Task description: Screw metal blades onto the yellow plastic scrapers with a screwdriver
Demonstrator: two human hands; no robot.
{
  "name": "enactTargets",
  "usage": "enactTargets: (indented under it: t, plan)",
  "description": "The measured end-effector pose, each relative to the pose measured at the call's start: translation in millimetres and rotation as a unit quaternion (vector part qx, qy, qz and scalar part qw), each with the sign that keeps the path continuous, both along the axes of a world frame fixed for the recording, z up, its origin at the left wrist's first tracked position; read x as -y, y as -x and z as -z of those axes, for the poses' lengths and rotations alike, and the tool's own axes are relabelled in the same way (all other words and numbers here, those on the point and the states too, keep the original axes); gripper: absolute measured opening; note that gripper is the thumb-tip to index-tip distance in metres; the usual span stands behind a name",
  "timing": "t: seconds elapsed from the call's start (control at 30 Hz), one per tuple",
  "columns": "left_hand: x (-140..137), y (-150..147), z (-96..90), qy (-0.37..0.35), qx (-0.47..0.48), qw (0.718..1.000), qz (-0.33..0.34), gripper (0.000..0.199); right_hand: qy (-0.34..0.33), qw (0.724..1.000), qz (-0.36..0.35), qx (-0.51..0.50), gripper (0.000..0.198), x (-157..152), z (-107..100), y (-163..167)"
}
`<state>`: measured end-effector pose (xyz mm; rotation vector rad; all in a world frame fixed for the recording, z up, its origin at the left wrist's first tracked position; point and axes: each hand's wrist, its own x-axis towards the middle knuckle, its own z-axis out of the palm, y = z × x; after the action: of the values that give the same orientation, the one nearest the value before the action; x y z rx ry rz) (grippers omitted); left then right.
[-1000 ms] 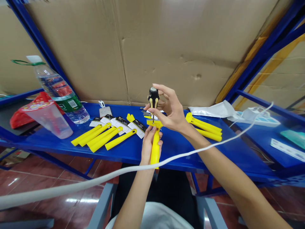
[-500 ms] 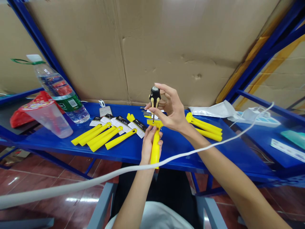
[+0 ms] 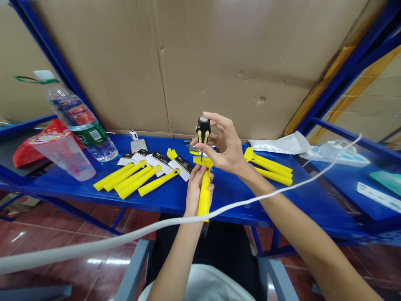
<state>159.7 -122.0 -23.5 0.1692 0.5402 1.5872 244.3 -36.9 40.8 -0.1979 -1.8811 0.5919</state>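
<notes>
My left hand (image 3: 194, 188) is closed around a yellow scraper (image 3: 204, 194), its wide head up and its handle pointing down toward me. Above it, my right hand (image 3: 226, 146) grips a black and cream screwdriver (image 3: 203, 128) by its handle, with the forefinger over the top end. The screwdriver stands upright and its shaft reaches down to the scraper's head. Whether a screw sits under the tip is too small to tell. Behind the hands lie thin metal blades (image 3: 191, 146), partly hidden.
Yellow handles with cards (image 3: 138, 177) lie on the blue table (image 3: 169, 200) at left; more yellow scrapers (image 3: 271, 167) lie at right. A water bottle (image 3: 83, 121) and a plastic cup (image 3: 65, 154) stand far left. A white cable (image 3: 140, 232) crosses in front of my arms.
The screwdriver handle sits slightly lower, and my right hand has come down a little with it. My left hand and the scraper have stayed in place.
</notes>
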Motion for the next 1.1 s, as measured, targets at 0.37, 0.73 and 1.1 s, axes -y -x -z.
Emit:
enactTargets:
  t: [0.37, 0.73, 1.1]
  plan:
    - [-1.1, 0.2, 4.7, -0.011, 0.001, 1.0, -0.003, 0.018, -0.071, 0.995, 0.07, -0.015, 0.081, -10.4, 2.4, -8.8]
    - [-8.9, 4.8, 20.6, -0.03, -0.018, 0.999, 0.0, 0.017, -0.072, 0.996, 0.047, -0.033, 0.061, -3.4, -5.6, -12.3]
    - [-9.8, 4.5, 19.4, -0.034, -0.01, 0.999, 0.005, 0.021, -0.069, 0.996, 0.022, -0.058, 0.054, -1.5, -9.9, -13.6]
